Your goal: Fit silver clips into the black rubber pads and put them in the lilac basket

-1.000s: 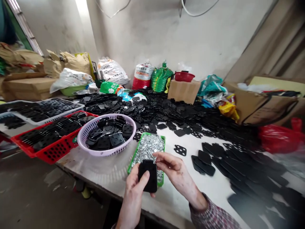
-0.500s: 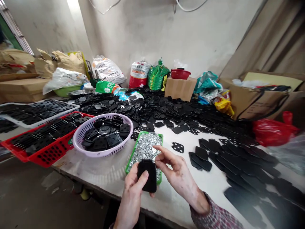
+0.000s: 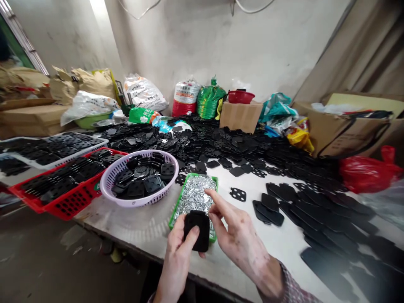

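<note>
My left hand (image 3: 177, 248) is closed around a black plate (image 3: 199, 235) with rounded corners and a narrow tab along its top edge, the thumb pressed on its face. Just right of the plate's top, my right hand (image 3: 235, 225) hovers over a green tray (image 3: 174, 210) of small silvery metal pins (image 3: 196, 191). Its index finger stretches forward above the pins, apart from the thumb, and I see nothing held there. The lower part of the tray is hidden behind the plate and both hands.
Left of the tray stand a lilac basket (image 3: 109, 198) and a red crate (image 3: 71, 206), both filled with black plates. A perforated plate (image 3: 237, 194) lies right of the tray, near stacked solid plates (image 3: 269, 210). A black heap (image 3: 230, 143) spreads before a cardboard box (image 3: 240, 117).
My right hand has drawn slightly away from the plate's top edge, to the right. My left hand still grips the plate in nearly the same place. The view has shifted a little.
</note>
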`<state>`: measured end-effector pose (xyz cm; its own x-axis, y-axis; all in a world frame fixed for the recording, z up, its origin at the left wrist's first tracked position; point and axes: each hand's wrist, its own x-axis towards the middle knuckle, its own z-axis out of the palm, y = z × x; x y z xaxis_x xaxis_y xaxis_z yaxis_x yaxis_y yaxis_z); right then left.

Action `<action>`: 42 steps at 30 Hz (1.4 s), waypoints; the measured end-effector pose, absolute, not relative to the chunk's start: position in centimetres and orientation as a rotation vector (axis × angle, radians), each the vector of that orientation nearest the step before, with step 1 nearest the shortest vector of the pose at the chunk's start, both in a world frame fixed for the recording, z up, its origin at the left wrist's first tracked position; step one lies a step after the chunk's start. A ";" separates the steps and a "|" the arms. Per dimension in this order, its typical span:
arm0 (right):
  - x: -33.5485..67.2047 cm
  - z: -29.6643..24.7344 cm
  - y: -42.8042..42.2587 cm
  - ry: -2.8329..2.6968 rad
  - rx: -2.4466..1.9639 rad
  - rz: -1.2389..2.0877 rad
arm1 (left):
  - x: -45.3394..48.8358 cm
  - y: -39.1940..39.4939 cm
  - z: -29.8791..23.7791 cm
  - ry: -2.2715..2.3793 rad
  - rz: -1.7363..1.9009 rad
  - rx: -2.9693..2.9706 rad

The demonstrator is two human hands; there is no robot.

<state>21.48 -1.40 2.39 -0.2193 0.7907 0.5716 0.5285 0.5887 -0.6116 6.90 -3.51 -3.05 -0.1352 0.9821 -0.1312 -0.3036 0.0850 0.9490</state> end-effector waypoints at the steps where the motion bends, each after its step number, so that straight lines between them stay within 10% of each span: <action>1: 21.5 2.4 -1.4 -1.908 -1.067 0.342 | 6.9 -3.5 -3.1 1.178 1.363 0.845; 18: 20.8 0.6 -0.9 -1.305 -0.971 1.018 | 7.9 -4.0 -1.8 0.906 1.371 0.663; 42: 19.5 -2.1 -1.8 -1.252 -0.950 0.581 | 8.6 -4.3 -3.2 1.154 1.406 0.609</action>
